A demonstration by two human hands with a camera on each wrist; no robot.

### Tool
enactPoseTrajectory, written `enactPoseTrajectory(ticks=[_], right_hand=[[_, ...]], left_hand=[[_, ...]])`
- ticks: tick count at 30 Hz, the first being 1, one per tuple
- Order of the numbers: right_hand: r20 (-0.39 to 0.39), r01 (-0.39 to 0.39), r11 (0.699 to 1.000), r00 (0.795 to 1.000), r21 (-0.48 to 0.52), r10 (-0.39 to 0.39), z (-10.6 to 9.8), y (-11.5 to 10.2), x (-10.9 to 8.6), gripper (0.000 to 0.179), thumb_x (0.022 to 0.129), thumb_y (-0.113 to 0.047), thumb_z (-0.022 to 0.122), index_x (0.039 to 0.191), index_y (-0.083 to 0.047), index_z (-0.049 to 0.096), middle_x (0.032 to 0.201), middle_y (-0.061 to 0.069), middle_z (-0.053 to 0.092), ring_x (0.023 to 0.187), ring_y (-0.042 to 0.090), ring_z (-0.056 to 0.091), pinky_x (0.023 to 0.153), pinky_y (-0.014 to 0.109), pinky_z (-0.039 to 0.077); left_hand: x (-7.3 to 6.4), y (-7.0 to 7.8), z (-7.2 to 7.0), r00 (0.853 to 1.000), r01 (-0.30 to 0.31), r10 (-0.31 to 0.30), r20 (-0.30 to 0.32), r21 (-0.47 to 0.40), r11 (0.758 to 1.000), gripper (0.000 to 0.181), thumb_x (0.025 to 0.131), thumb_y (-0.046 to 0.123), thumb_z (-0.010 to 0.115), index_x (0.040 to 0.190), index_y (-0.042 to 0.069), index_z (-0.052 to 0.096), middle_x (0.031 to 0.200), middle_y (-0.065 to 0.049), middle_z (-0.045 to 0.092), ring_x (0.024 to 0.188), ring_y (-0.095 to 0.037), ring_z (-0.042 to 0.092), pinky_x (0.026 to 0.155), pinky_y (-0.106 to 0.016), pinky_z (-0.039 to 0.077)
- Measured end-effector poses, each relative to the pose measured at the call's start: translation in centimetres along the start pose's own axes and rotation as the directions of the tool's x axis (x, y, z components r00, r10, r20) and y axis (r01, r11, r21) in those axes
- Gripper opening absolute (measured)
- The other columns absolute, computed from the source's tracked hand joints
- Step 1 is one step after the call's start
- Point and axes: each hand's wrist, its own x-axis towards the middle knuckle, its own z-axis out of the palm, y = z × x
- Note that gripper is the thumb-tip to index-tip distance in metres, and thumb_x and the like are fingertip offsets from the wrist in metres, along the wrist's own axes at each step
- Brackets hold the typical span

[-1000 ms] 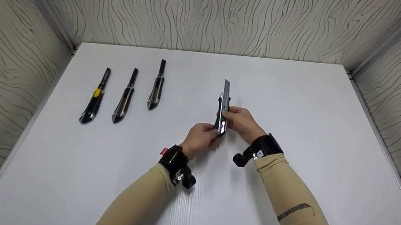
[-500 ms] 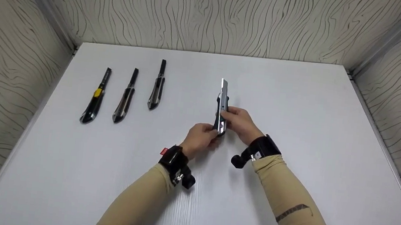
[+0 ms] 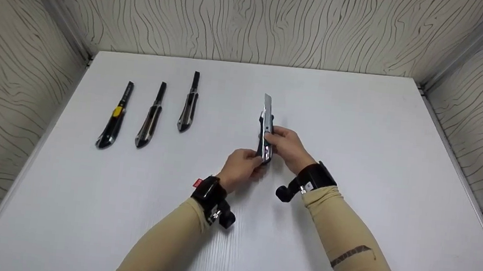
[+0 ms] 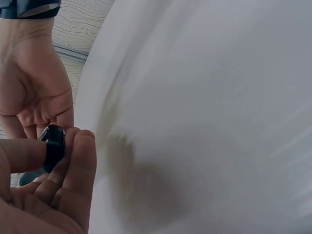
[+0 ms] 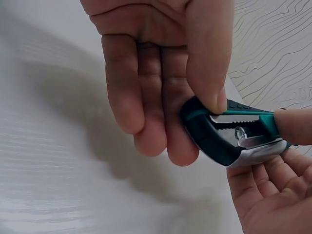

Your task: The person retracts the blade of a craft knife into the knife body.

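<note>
A utility knife (image 3: 266, 124) with a silver blade pointing away from me is held above the table, tilted slightly left. My left hand (image 3: 238, 169) pinches the butt end of its handle. My right hand (image 3: 292, 150) grips it higher up, along the right side. In the right wrist view, the dark green butt (image 5: 207, 131) lies under the left thumb (image 5: 207, 63), while the right thumb (image 5: 295, 126) presses on the green slider (image 5: 268, 125) by the toothed slot. The left wrist view shows the butt end-on, with the blade hidden.
Several other things lie on the white table (image 3: 359, 121): a black utility knife (image 3: 113, 117) with a yellow slider at far left, then two black and silver utility knives, one nearer it (image 3: 150, 119) and one further right (image 3: 189, 105). Wood-patterned walls (image 3: 253, 20) enclose the table.
The held utility knife has turned a little, its blade tip shifting left. My right hand has moved slightly left with it; my left hand stays nearly still.
</note>
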Motion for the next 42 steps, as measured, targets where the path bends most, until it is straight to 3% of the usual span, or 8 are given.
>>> enactPoseTrajectory(ticks=[6,12,19,29,37,42], right_hand=[[-0.007,0.015,1.0,1.0,0.0,-0.015,0.09,0.14,0.04,0.04,0.098,-0.01,0.053,0.135,0.005,0.049,0.119,0.014,0.065,0.09,0.009,0.062,0.083,0.024,0.05],[-0.022,0.015,1.0,1.0,-0.011,-0.015,0.24,0.23,0.09,0.038,0.097,-0.008,0.054,0.133,0.006,0.05,0.122,0.015,0.066,0.088,0.008,0.062,0.082,0.023,0.049],[-0.014,-0.001,0.999,1.0,-0.033,0.001,0.31,0.23,0.1,0.038,0.096,-0.009,0.054,0.132,0.003,0.051,0.117,0.01,0.065,0.087,0.01,0.06,0.079,0.023,0.048],[-0.004,0.004,0.999,1.0,-0.032,-0.004,0.14,0.48,0.38,0.039,0.096,-0.007,0.052,0.133,0.004,0.05,0.118,0.011,0.065,0.089,0.01,0.06,0.079,0.022,0.049],[0.003,0.007,1.0,1.0,-0.025,-0.007,0.24,0.35,0.2,0.041,0.096,-0.004,0.051,0.135,0.006,0.047,0.132,0.022,0.059,0.096,0.011,0.061,0.082,0.022,0.049],[0.011,0.007,1.0,1.0,-0.026,-0.007,0.28,0.42,0.23,0.043,0.096,-0.003,0.051,0.138,0.005,0.045,0.135,0.023,0.057,0.101,0.013,0.06,0.085,0.022,0.049]], left_hand=[[-0.17,0.2,0.08,1.0,-0.008,0.008,-0.01,0.016,1.0,0.023,0.095,0.009,0.053,0.102,-0.009,0.065,0.077,-0.01,0.064,0.064,-0.014,0.058,0.061,-0.026,0.052],[0.1,-0.24,0.1,1.0,-0.007,0.007,-0.002,-0.001,1.0,0.021,0.095,0.008,0.053,0.1,-0.008,0.066,0.081,-0.014,0.065,0.066,-0.017,0.059,0.064,-0.029,0.054],[0.21,-0.35,0.01,1.0,0.0,0.001,0.028,-0.043,0.999,0.022,0.095,0.006,0.052,0.102,-0.011,0.064,0.077,-0.012,0.061,0.065,-0.015,0.058,0.061,-0.028,0.051],[0.19,-0.23,0.04,1.0,0.01,-0.01,0.003,-0.007,1.0,0.022,0.095,0.009,0.054,0.1,-0.009,0.066,0.079,-0.013,0.064,0.065,-0.016,0.059,0.062,-0.028,0.052],[0.23,-0.36,-0.04,1.0,0.018,-0.018,0.004,-0.003,1.0,0.026,0.097,0.011,0.054,0.108,-0.01,0.064,0.079,-0.01,0.064,0.065,-0.015,0.059,0.064,-0.031,0.055],[0.23,-0.35,-0.13,1.0,0.02,-0.02,0.005,-0.015,1.0,0.023,0.097,0.01,0.054,0.104,-0.009,0.065,0.081,-0.013,0.065,0.066,-0.015,0.06,0.065,-0.03,0.056]])
